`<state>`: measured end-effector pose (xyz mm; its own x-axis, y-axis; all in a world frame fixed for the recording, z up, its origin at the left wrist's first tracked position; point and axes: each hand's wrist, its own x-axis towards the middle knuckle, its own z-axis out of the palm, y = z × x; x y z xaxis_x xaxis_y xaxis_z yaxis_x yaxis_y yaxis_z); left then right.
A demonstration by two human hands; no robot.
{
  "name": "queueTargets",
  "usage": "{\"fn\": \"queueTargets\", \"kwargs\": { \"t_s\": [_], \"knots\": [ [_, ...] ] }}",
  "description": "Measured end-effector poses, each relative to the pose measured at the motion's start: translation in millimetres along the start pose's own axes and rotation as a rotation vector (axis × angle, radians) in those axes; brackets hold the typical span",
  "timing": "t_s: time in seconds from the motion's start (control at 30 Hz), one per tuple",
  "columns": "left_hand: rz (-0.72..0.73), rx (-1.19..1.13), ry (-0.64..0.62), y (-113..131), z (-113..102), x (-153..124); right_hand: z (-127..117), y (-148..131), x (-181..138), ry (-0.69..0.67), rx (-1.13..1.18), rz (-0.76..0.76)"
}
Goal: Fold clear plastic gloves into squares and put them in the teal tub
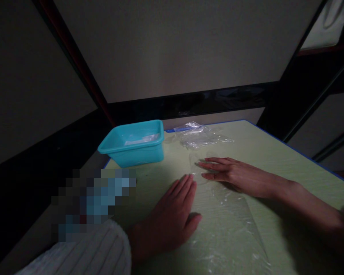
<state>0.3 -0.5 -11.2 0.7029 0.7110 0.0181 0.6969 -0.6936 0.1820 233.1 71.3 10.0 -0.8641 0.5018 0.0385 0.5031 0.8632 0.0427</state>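
Clear plastic bag (pixel 232 225): lies spread on the table (pixel 275 152), from mid-top toward the near edge; the frame cuts off its near end.
Long axis: runs from the narrow far end by your fingertips back toward you, veering a little right.
Right hand (pixel 226 172): comes in from the table's right edge, palm down, fingers extended over the bag's far end; nearer to that end, grasping nothing.
Left hand (pixel 174 210): flat along the bag's left side, fingers together, thumb out toward the film; contact with the film, cannot tell.
Hands: apart, a narrow gap between the fingertips.
Crumpled film (pixel 200 137): at the far edge, beyond your right hand.
Turquoise bin (pixel 140 154): at the far left corner, pale slip (pixel 145 139) inside.
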Motion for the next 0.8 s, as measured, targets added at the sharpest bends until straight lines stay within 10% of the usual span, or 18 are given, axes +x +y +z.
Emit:
{"fn": "queueTargets", "kwargs": {
  "t_s": [0.37,0.8],
  "knots": [
    [-0.005,-0.019,-0.011,0.4,-1.8,-0.1,2.4,0.5,-0.7,0.070,0.068,-0.002],
    [-0.071,-0.063,0.045,2.6,2.0,-0.3,-0.7,6.9,-2.2,0.144,0.033,0.330]
  ]
}}
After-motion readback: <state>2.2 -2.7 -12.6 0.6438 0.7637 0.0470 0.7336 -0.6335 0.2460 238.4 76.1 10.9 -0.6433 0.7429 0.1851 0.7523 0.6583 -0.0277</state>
